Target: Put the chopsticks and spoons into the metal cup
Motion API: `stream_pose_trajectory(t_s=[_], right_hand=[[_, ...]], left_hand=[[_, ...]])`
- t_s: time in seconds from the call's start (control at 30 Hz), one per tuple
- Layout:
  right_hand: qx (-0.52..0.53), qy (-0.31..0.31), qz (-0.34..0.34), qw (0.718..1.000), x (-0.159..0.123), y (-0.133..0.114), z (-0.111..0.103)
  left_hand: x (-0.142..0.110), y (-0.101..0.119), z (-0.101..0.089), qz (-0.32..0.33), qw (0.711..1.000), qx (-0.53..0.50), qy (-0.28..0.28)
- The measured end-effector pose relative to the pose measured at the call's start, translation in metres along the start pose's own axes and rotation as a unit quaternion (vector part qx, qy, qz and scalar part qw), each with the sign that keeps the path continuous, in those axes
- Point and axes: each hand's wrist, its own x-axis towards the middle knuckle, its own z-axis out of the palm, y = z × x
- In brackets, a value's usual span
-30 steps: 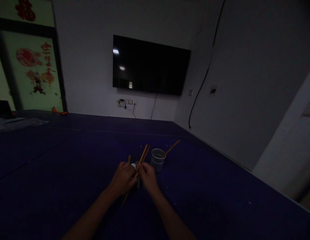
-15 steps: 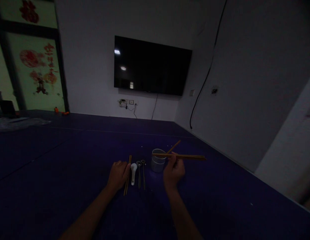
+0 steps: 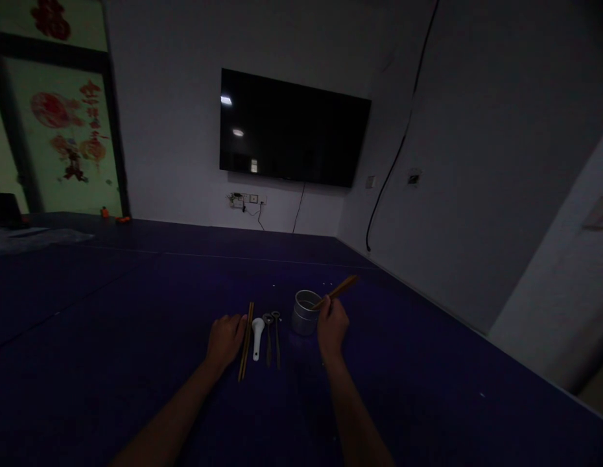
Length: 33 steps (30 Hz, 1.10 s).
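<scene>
Chopsticks slant at the mouth of the metal cup, pinched in the right hand's closed fingers; keeping them bunched should help clear the rim. The left hand lies half-curled by another pair, its grip unclear.

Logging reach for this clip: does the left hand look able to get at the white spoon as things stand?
Probably yes: the left hand is close by, and only two low-lying chopsticks come between it and the white spoon, which nothing covers.
</scene>
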Motion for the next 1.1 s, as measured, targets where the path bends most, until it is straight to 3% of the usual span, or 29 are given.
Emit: stream_pose_trajectory(t_s=[0.27, 0.8, 1.1], right_hand=[[-0.014, -0.044, -0.005, 0.999, -0.001, 0.009, 0.006], [0.019, -0.014, -0.021, 1.0, -0.006, 0.01, 0.008], [0.081, 0.016, 0.073, 0.994, -0.011, 0.012, 0.012]], left_hand=[[0.0, 0.0, 0.0, 0.005, 1.0, -0.001, -0.011], [0.001, -0.002, 0.001, 0.002, 1.0, 0.002, -0.018], [0.0, -0.001, 0.001, 0.008, 1.0, -0.002, -0.013]])
